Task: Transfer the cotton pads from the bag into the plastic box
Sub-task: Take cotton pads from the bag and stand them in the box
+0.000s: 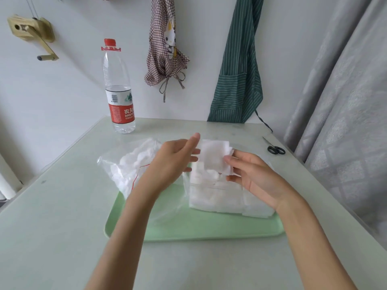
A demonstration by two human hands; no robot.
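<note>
A small stack of square white cotton pads (214, 156) hangs above the clear plastic box (217, 197). My right hand (251, 174) pinches the stack's right edge between thumb and fingers. My left hand (176, 158) touches its left edge, fingers straight and thumb raised. The box stands on a green tray (188, 229) and holds several stacks of white pads. A clear zip bag (129, 164) with a red seal line lies to the left, partly on the tray, with white pads inside; my left forearm covers part of it.
A water bottle (119, 88) with a red label stands at the back left of the pale table (62, 227). Black-handled scissors (275, 147) lie at the back right. Aprons (236, 65) hang on the wall, and a grey curtain (345, 111) hangs at the right.
</note>
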